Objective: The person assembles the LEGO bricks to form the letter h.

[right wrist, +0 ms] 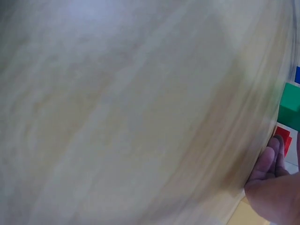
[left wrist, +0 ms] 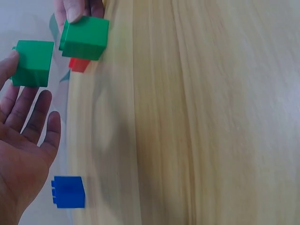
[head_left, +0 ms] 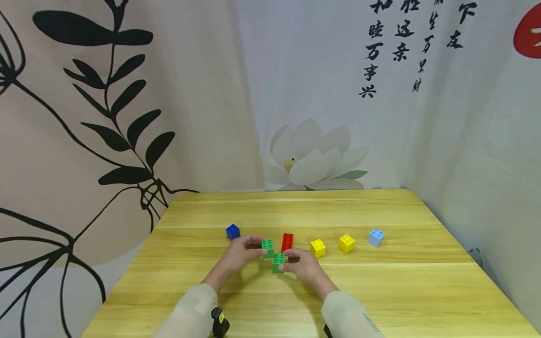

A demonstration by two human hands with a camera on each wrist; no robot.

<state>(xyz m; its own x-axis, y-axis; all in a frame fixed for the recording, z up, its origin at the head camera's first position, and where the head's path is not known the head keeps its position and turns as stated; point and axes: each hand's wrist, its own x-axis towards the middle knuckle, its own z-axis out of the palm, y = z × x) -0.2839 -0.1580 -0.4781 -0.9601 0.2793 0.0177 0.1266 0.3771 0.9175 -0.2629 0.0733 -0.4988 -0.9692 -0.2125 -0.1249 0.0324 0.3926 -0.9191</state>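
My left hand (head_left: pixel 242 256) pinches a green building block (head_left: pixel 267 249) between thumb and fingers, its studs showing on top. A second green block (head_left: pixel 278 264), slightly nearer and to the right, is pinched by my right hand (head_left: pixel 305 267). In the left wrist view, the left hand's block (left wrist: pixel 33 63) and the right hand's block (left wrist: pixel 85 40) are apart, with a gap between them. Behind the hands lies a red block (head_left: pixel 287 241). The right wrist view catches only part of a green block (right wrist: pixel 289 107) beside the right hand (right wrist: pixel 276 192).
A dark blue block (head_left: pixel 233 232) sits beyond the left hand. To the right stand two yellow blocks, one closer (head_left: pixel 318 248) and one farther (head_left: pixel 346 243), then a light blue block (head_left: pixel 376 237). The wooden table (head_left: pixel 401 295) ends at a printed curtain (head_left: pixel 203 94).
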